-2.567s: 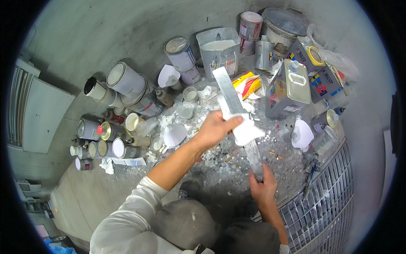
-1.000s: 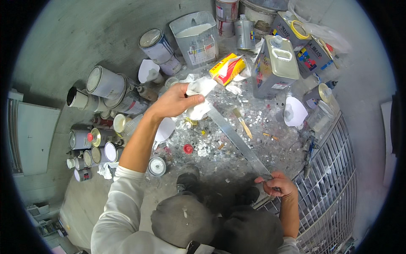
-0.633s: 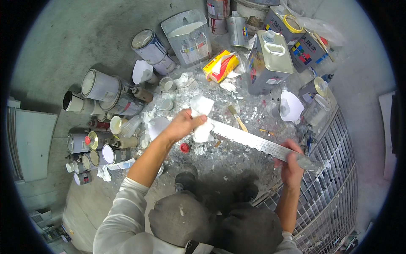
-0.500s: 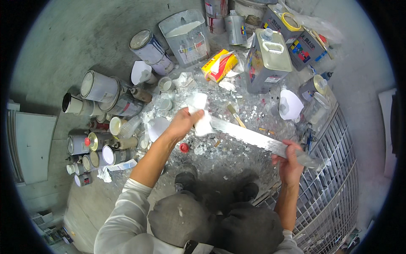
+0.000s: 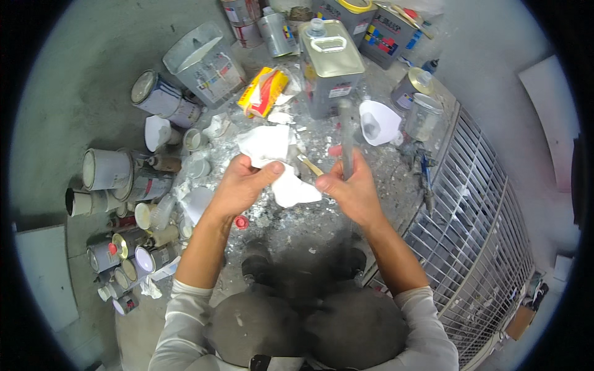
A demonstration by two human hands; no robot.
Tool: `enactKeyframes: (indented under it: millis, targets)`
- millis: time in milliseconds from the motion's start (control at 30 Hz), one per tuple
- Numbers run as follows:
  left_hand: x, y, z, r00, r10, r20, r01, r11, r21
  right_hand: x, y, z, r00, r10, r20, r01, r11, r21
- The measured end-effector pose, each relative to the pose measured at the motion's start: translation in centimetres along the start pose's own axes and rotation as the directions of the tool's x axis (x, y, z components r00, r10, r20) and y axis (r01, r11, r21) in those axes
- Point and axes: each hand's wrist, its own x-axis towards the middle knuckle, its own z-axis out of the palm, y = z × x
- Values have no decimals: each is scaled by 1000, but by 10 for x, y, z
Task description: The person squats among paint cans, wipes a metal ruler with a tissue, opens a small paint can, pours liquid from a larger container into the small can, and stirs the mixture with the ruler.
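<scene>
My left hand (image 5: 241, 188) grips a white crumpled cloth or paper wipe (image 5: 289, 188) over the middle of the stained floor. Just to its right, my right hand (image 5: 349, 185) is closed on a long flat grey strip (image 5: 344, 130), blurred and turned nearly upright. A wooden-handled brush (image 5: 312, 165) lies behind my hands. A red lid (image 5: 241, 222) is below my left hand. A white paper cone (image 5: 379, 123) sits beyond my right hand.
Several paint cans (image 5: 102, 170) crowd the left side. A grey square tin (image 5: 334, 71), a yellow-red packet (image 5: 260, 93) and a tub of pale liquid (image 5: 207, 68) stand at the back. A metal grate (image 5: 464, 226) lies along the right, with spray guns (image 5: 426, 182) near its edge.
The strip has swung from lying diagonally to nearly upright in my right hand, separate from the wipe in my left. My right hand has moved up and leftward; the view has shifted.
</scene>
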Motion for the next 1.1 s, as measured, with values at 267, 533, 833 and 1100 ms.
enactKeyframes:
  millis: [267,533,833,1100]
  targets:
    - [-16,4,-7,970,43,238,-63,995,76,-4,-32,32,931,-360,52,286,635,-717]
    - [-23,23,5,758,264,597,-608,618,499,-3,-30,31,930,-354,98,309,609,-731]
    - [-37,42,-9,922,270,277,-374,808,455,-6,-25,21,917,-380,123,382,746,-546]
    - [-22,8,-8,807,227,545,-480,791,381,1,-8,0,949,-294,117,316,874,-370]
